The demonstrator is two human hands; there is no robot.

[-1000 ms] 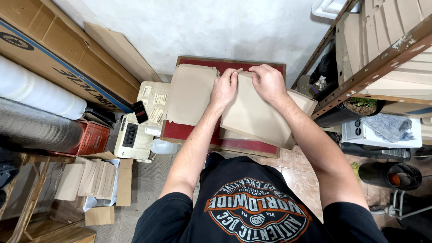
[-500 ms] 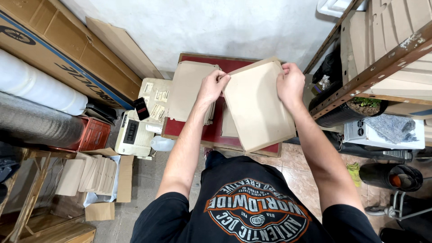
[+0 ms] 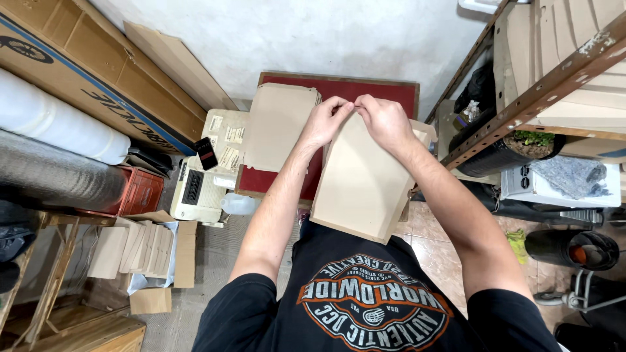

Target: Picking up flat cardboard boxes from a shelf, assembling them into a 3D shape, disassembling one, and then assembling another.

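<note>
Both hands raised together, fingertips meeting.
Left hand (image 3: 324, 122) and right hand (image 3: 385, 120) sit side by side, fingers curled in a pinch; both forearms bare, extended forward, converging from the shoulders.

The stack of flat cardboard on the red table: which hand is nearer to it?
Left. The left hand sits just beside the stack, at its right edge, pinching the top of the held cardboard piece. The right hand is farther right, across that piece.

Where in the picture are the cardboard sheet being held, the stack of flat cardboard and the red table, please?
cardboard sheet (image 3: 362, 189), head view, middle of its face.
stack of flat cardboard (image 3: 277, 127), head view, top sheet's centre.
red table (image 3: 385, 91), head view, bare far corner.
</note>
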